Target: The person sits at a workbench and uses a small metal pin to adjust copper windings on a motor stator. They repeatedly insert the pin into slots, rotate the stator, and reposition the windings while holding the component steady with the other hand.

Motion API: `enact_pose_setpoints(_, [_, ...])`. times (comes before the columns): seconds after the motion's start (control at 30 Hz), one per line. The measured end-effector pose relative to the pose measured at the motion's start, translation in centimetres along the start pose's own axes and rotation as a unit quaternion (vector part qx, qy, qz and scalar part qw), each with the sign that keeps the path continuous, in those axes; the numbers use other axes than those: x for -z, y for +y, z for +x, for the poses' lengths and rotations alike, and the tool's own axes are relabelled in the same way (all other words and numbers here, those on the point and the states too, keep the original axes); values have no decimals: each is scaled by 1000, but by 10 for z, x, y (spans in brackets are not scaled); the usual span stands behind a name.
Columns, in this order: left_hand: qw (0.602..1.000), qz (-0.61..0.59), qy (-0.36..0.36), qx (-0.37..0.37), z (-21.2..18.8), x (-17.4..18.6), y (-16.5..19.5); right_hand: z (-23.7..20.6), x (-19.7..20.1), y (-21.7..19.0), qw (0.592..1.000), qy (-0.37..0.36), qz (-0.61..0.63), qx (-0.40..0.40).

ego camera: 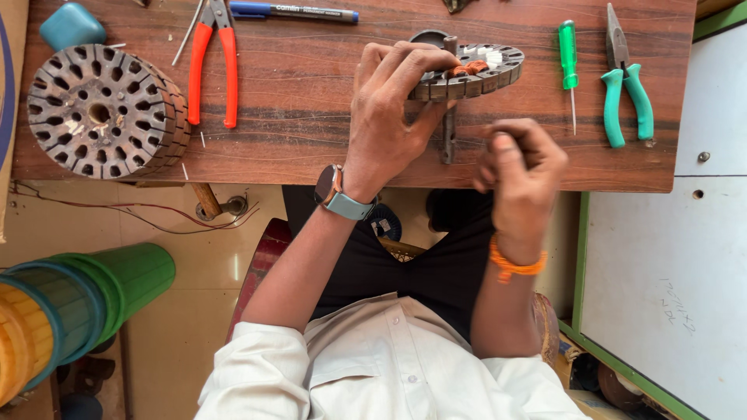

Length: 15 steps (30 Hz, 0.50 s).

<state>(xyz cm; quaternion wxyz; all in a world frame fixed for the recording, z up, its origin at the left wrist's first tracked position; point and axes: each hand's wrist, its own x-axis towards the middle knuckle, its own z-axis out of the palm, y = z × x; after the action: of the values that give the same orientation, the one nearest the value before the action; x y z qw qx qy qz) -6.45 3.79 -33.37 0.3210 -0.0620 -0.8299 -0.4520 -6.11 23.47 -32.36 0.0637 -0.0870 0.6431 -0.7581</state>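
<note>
1. A thick slotted stator core (101, 111) lay on the wooden table (311, 132), red-handled pliers (212, 62) just beside it.
2. The left hand (389, 109) gripped a thinner slotted stator disc (476, 71), tilted on a metal stand.
3. The right hand (523, 167) was curled closed near the table's edge; what it pinched could not be told.
4. A green screwdriver (569, 62) and teal-handled pliers (625, 85) lay farthest right.

At the top centre of the frame a slotted disc (475, 71) stands on the table (311, 117), with the left hand (389, 109) on it and the right hand (521, 159) just below and to its right. A larger slotted core (105, 110) lies at upper left, with pliers (212, 62) between it and the disc. A screwdriver (569, 66) and second pliers (625, 82) lie at upper right.
</note>
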Motion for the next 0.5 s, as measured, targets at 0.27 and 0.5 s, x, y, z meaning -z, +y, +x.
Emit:
enact_pose_setpoints(0.27, [1000,16,20,-2,-4,-8,-1,32,17,-41,971,-65,-211,90])
enact_pose_setpoints(0.5, [999,39,24,-10,-4,-7,1,59,2,-76,839,-130,-432,305])
